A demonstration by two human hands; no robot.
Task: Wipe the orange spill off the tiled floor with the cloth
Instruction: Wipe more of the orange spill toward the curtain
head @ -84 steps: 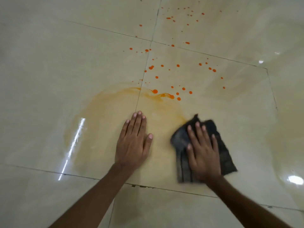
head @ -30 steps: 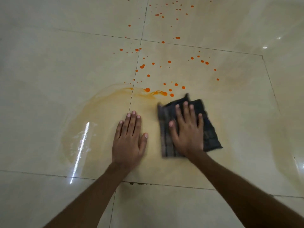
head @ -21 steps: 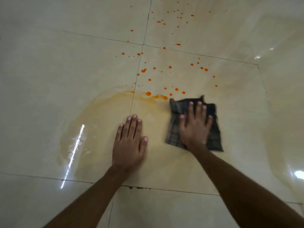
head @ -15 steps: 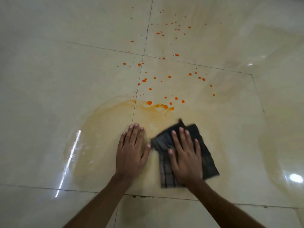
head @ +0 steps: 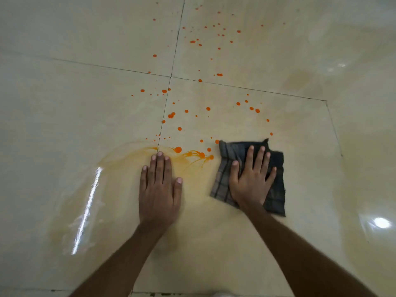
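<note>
My right hand (head: 250, 181) lies flat with spread fingers on a dark checked cloth (head: 276, 200), pressing it onto the cream tiled floor (head: 64, 103). Beyond my hands, orange drops (head: 177, 149) dot the tiles across the grout lines. A pale orange smear (head: 120, 166) spreads from the streaked drops toward the left. My left hand (head: 158, 189) rests flat on the wet smear, fingers together, holding nothing. The cloth's far left corner sits just right of the nearest drops.
Dark grout lines (head: 166, 108) cross just beyond the spill. Bright light reflections (head: 87, 206) glare on the wet patch at the left, and a round light reflection (head: 381, 222) shows at the right. A fainter yellowish film covers the tile at the far right.
My right hand has slid the cloth away from my left hand, to the right and farther forward. My left hand has stayed planted on the smear.
</note>
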